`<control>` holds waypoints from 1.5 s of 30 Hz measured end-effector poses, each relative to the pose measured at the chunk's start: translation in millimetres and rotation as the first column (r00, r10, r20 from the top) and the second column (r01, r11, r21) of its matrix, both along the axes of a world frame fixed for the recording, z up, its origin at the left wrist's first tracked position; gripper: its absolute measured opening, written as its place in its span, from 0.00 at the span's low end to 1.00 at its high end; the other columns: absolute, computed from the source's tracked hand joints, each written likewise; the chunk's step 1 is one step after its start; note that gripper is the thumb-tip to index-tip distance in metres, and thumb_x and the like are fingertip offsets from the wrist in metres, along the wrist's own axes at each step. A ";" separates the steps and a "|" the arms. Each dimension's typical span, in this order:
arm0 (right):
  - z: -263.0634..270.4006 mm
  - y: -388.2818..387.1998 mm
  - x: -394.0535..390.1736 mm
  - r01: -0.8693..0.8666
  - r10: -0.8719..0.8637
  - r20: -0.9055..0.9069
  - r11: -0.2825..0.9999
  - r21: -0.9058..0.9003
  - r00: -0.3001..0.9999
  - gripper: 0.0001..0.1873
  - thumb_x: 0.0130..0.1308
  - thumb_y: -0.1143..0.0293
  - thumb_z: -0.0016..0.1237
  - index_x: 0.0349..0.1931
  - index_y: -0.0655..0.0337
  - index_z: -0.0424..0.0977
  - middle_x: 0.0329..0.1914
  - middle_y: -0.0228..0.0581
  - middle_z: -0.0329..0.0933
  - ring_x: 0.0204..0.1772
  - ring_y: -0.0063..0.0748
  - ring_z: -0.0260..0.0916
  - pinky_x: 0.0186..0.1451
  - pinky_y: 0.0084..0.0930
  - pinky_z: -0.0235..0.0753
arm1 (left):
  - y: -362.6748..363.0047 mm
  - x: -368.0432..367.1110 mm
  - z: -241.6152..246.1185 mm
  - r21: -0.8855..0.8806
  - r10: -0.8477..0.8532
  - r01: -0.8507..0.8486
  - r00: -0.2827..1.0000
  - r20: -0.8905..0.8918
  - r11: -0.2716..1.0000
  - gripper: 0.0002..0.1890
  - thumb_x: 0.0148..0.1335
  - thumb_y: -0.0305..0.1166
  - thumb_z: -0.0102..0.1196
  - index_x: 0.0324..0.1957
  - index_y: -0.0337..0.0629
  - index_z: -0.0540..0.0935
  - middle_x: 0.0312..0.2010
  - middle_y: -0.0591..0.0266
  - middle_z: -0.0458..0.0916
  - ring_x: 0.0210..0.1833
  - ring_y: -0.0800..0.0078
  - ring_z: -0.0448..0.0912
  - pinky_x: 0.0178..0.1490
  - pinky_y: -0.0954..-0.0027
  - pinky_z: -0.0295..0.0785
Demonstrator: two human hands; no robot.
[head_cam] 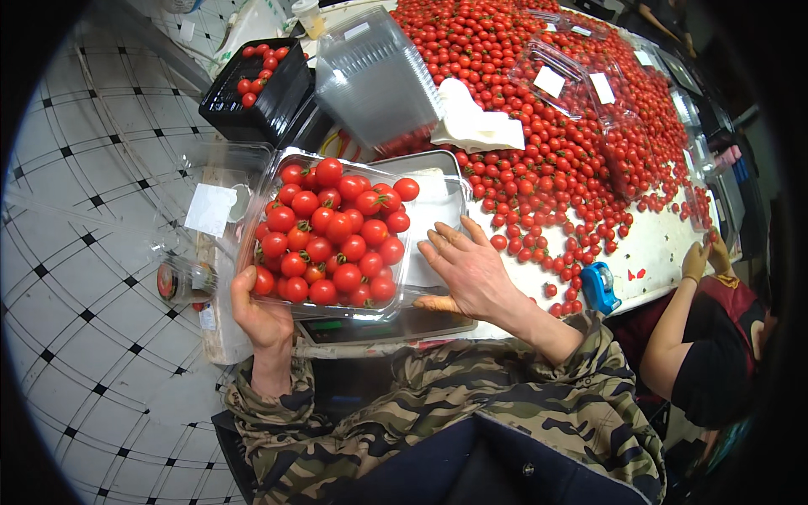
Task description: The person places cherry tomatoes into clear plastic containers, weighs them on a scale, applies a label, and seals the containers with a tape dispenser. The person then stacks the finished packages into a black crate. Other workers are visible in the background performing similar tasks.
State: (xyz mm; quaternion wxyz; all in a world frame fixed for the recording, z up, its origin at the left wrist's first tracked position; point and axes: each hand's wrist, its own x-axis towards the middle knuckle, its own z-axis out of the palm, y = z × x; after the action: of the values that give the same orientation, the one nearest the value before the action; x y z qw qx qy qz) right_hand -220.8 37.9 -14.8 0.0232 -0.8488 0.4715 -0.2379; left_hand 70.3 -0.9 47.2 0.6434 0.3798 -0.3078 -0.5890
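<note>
A clear plastic clamshell box (pixel 404 297) full of cherry tomatoes (pixel 339 227) is tilted above a weighing scale (pixel 385 331). My left hand (pixel 262 309) grips its near left corner, thumb up over the rim. The lid (pixel 249 165) hangs open to the left and bears a white label (pixel 210 209). At the right side my right hand (pixel 464 268) is spread with fingers apart, close to the box's right rim; whether it touches is unclear. Under the box, the scale's metal pan (pixel 442 208) shows partly. The scale's display is mostly hidden.
A heap of cherry tomatoes (pixel 562 158) covers much of the table (pixel 659 252). Beyond the box stand stacked clear containers (pixel 379 82), a white cloth (pixel 476 120) and a black crate (pixel 265 95). A blue tape dispenser (pixel 600 287) lies near the front edge. Another person's hands (pixel 697 259) work at right.
</note>
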 end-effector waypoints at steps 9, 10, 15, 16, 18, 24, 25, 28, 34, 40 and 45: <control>-5.5 -6.3 5.7 -0.065 0.064 0.047 0.997 0.035 0.997 0.35 0.59 0.35 0.52 0.30 0.67 0.75 0.22 0.45 0.72 0.35 0.46 0.74 0.69 0.52 0.63 | -6.6 15.9 2.1 0.012 -0.080 0.080 0.976 0.200 0.997 0.35 0.64 0.40 0.40 0.70 0.29 0.62 0.69 0.44 0.66 0.71 0.54 0.67 0.74 0.54 0.61; -4.5 -6.6 5.9 -0.069 0.068 0.043 0.997 0.043 0.997 0.34 0.59 0.35 0.52 0.29 0.66 0.75 0.21 0.45 0.72 0.34 0.46 0.74 0.69 0.52 0.64 | -5.7 15.5 5.6 0.013 -0.089 0.088 0.980 0.179 0.996 0.33 0.65 0.39 0.40 0.69 0.28 0.63 0.67 0.45 0.68 0.69 0.56 0.68 0.73 0.56 0.62; -3.0 -6.3 8.1 -0.072 0.070 0.022 0.995 0.070 0.997 0.35 0.60 0.34 0.51 0.27 0.65 0.75 0.22 0.45 0.73 0.34 0.47 0.75 0.67 0.49 0.65 | -3.1 15.2 21.5 0.079 -0.096 0.085 0.986 0.140 0.993 0.29 0.66 0.35 0.39 0.66 0.26 0.67 0.62 0.46 0.73 0.65 0.59 0.73 0.70 0.60 0.65; -3.1 -6.1 8.2 -0.071 0.071 0.011 0.994 0.080 0.997 0.35 0.60 0.34 0.50 0.26 0.65 0.75 0.22 0.45 0.74 0.34 0.47 0.76 0.67 0.49 0.65 | -4.5 14.1 24.4 0.067 -0.107 0.098 0.981 0.159 0.993 0.29 0.66 0.35 0.39 0.65 0.26 0.68 0.62 0.46 0.73 0.64 0.59 0.73 0.70 0.60 0.66; -4.9 -5.8 7.2 -0.078 0.079 -0.006 0.992 0.101 0.997 0.34 0.62 0.34 0.48 0.31 0.65 0.74 0.25 0.44 0.72 0.34 0.45 0.74 0.66 0.49 0.66 | -9.0 10.3 29.9 0.045 -0.133 0.127 0.971 0.196 0.991 0.28 0.66 0.34 0.40 0.64 0.25 0.69 0.60 0.46 0.74 0.63 0.60 0.74 0.69 0.60 0.67; -4.8 -6.6 7.7 -0.079 0.081 -0.010 0.989 0.124 0.997 0.34 0.63 0.35 0.47 0.32 0.65 0.75 0.26 0.43 0.72 0.35 0.45 0.74 0.66 0.47 0.66 | -16.0 13.6 37.4 0.099 -0.156 0.134 0.952 0.263 0.986 0.26 0.66 0.34 0.42 0.62 0.25 0.71 0.58 0.46 0.76 0.61 0.60 0.76 0.68 0.61 0.68; -4.2 -6.8 8.1 -0.082 0.084 -0.017 0.989 0.127 0.996 0.34 0.64 0.35 0.47 0.32 0.65 0.75 0.26 0.43 0.72 0.35 0.45 0.74 0.66 0.47 0.65 | -16.8 16.1 37.2 0.114 -0.167 0.139 0.941 0.294 0.984 0.28 0.66 0.35 0.41 0.64 0.26 0.69 0.60 0.45 0.74 0.63 0.59 0.74 0.69 0.60 0.67; -5.9 -6.2 8.0 -0.080 0.083 -0.016 0.989 0.128 0.996 0.33 0.64 0.36 0.47 0.31 0.65 0.75 0.25 0.43 0.73 0.35 0.45 0.74 0.66 0.47 0.65 | -18.7 19.4 37.2 0.142 -0.195 0.156 0.924 0.330 0.978 0.29 0.68 0.37 0.40 0.65 0.27 0.68 0.62 0.45 0.72 0.64 0.58 0.73 0.69 0.59 0.67; -10.3 -7.6 8.7 -0.090 0.089 0.024 0.994 0.065 0.996 0.33 0.64 0.37 0.47 0.32 0.66 0.76 0.26 0.43 0.74 0.36 0.44 0.74 0.66 0.45 0.65 | -18.5 15.3 47.9 0.104 -0.195 0.169 0.916 0.351 0.980 0.26 0.67 0.36 0.42 0.62 0.26 0.71 0.58 0.46 0.77 0.60 0.61 0.77 0.66 0.61 0.70; -12.1 -8.1 10.0 -0.095 0.093 0.040 0.994 0.045 0.995 0.32 0.63 0.37 0.49 0.33 0.65 0.78 0.29 0.43 0.77 0.37 0.43 0.74 0.63 0.42 0.66 | -26.0 25.7 51.9 0.103 -0.244 0.221 0.883 0.401 0.970 0.28 0.68 0.37 0.40 0.64 0.25 0.69 0.58 0.45 0.77 0.59 0.61 0.77 0.66 0.61 0.69; -4.1 -8.4 9.3 -0.098 0.104 -0.037 0.987 0.129 0.994 0.31 0.62 0.37 0.49 0.31 0.64 0.78 0.27 0.42 0.76 0.37 0.42 0.74 0.57 0.38 0.68 | -28.4 27.6 51.8 0.117 -0.229 0.197 0.844 0.485 0.973 0.32 0.68 0.38 0.36 0.68 0.22 0.65 0.63 0.41 0.73 0.64 0.58 0.74 0.70 0.60 0.66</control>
State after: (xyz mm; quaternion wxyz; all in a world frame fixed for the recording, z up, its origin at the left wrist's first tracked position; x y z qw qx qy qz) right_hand -211.5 29.5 -18.9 0.0787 -0.8735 0.4423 -0.1874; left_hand 98.0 -29.3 99.0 0.4613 0.5013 -0.4841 -0.5492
